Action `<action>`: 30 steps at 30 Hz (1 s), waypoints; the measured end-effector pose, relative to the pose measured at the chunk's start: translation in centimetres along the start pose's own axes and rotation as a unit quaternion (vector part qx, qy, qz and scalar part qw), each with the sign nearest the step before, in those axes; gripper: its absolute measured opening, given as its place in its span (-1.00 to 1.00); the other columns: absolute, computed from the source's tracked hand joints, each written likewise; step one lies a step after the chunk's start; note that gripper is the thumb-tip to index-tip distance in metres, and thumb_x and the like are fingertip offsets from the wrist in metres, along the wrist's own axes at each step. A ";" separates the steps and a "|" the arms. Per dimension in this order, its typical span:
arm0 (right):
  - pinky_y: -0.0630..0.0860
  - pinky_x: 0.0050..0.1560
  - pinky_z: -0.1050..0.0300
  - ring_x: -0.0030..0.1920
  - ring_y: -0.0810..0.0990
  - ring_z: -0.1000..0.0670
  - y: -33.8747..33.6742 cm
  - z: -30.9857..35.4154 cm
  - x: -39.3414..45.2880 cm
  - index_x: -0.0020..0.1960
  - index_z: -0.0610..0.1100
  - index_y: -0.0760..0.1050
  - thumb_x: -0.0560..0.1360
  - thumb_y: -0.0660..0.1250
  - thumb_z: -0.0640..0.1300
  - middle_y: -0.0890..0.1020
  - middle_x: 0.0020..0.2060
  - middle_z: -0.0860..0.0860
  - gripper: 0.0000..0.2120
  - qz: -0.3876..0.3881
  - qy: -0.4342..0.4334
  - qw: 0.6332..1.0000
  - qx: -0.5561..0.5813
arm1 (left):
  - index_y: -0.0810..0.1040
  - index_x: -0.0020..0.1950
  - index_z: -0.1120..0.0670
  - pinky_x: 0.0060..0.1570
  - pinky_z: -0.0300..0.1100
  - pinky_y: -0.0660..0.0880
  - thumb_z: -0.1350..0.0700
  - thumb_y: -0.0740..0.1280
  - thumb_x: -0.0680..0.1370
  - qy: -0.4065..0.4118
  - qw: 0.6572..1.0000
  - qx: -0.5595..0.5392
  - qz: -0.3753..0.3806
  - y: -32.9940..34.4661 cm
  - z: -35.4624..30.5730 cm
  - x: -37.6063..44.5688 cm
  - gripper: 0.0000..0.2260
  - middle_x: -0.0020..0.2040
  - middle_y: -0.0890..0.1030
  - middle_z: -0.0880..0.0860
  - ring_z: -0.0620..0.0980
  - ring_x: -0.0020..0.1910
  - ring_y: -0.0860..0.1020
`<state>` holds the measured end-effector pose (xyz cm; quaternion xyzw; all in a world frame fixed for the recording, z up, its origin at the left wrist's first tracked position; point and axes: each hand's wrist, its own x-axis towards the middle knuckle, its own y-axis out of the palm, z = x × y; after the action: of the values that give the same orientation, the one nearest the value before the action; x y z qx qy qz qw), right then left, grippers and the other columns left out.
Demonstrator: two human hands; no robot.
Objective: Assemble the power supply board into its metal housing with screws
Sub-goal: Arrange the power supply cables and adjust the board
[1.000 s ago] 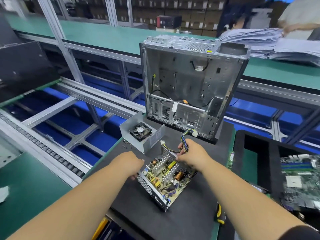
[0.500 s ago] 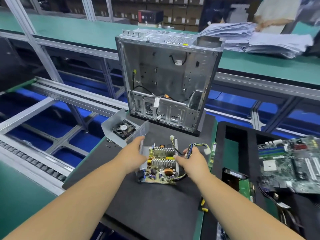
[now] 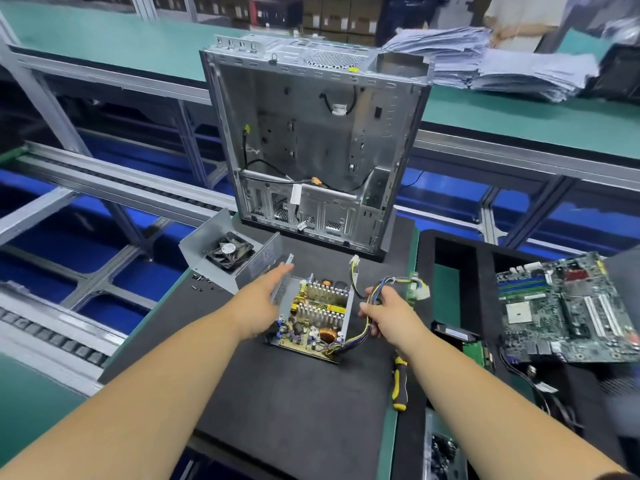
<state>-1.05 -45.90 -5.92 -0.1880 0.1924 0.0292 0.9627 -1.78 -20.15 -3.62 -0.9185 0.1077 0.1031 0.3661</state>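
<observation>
Fingers (image 3: 282,271) of left hand (image 3: 258,299): straight, held together, reaching along the left wall of the housing (image 3: 348,306); whether they touch it cannot be told. They hold nothing.

Right hand (image 3: 389,313): fingers curled round the wire bundle (image 3: 375,293), just right of the housing.

Board (image 3: 311,317): seated in the open, shallow housing, on the black mat (image 3: 294,393), between the two hands. Ribbed heat sinks, copper coil at near right corner, yellow and dark parts along the left.

Wire bundle: yellow, blue and black leads run from the board's near right corner, loop up through the right hand, end in white plugs (image 3: 420,291) to the right. One more plug (image 3: 354,262) stands up behind the housing.

Cover (image 3: 263,258): grey bent sheet metal, on the mat's far left corner, just behind the left hand. Black fan (image 3: 228,251) inside it.

Screws (image 3: 204,280): small, dark, scattered on the mat beside the cover's near edge.

Case (image 3: 311,133): bare metal computer chassis, upright at the mat's far edge, open side toward the camera, black cables inside.

Screwdriver (image 3: 400,384): yellow and black handle, lying at the mat's right edge, near the right forearm.

Motherboard (image 3: 561,306): green, on a black tray (image 3: 457,247) right of the mat.

Paper stacks (image 3: 485,60): on the far green bench, with a person (image 3: 516,22) behind.
</observation>
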 end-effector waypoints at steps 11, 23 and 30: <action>0.49 -0.32 0.13 -0.39 0.53 0.00 0.4 0.3 1.8 0.18 -0.16 0.45 0.55 0.37 -0.12 0.62 -0.03 -0.04 -0.75 -0.032 -0.012 0.999 -0.041 | 0.11 0.57 -0.20 0.07 -0.28 0.45 0.44 0.14 0.52 0.019 1.000 0.024 0.004 0.1 0.2 -0.1 -0.24 0.61 0.04 -0.13 0.02 0.52 0.24; 0.45 -0.50 0.21 -0.51 0.56 -0.01 0.5 3.9 -5.0 0.03 -0.12 0.43 0.50 0.32 -0.25 0.64 -0.11 -0.12 -0.86 0.016 -0.046 0.997 -0.056 | 0.18 0.55 -0.18 0.23 -0.30 0.25 0.37 0.18 0.51 0.023 1.000 0.008 -0.015 0.9 1.0 0.2 -0.30 0.59 0.14 -0.06 0.01 0.52 0.23; 0.52 -0.43 0.13 -0.49 0.62 -0.02 2.9 6.3 -5.8 0.02 -0.18 0.43 0.48 0.33 -0.20 0.63 -0.13 -0.13 -0.85 0.047 -0.055 0.986 -0.153 | 0.22 0.55 -0.14 0.26 -0.35 0.21 0.35 0.21 0.50 0.042 0.998 0.043 0.009 0.2 1.7 0.5 -0.32 0.60 0.12 -0.07 -0.03 0.54 0.20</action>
<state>-4.52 -40.76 0.62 -0.3217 0.1408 0.1136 0.9294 -1.57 -19.12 -5.07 -0.9043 0.1359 0.0626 0.3998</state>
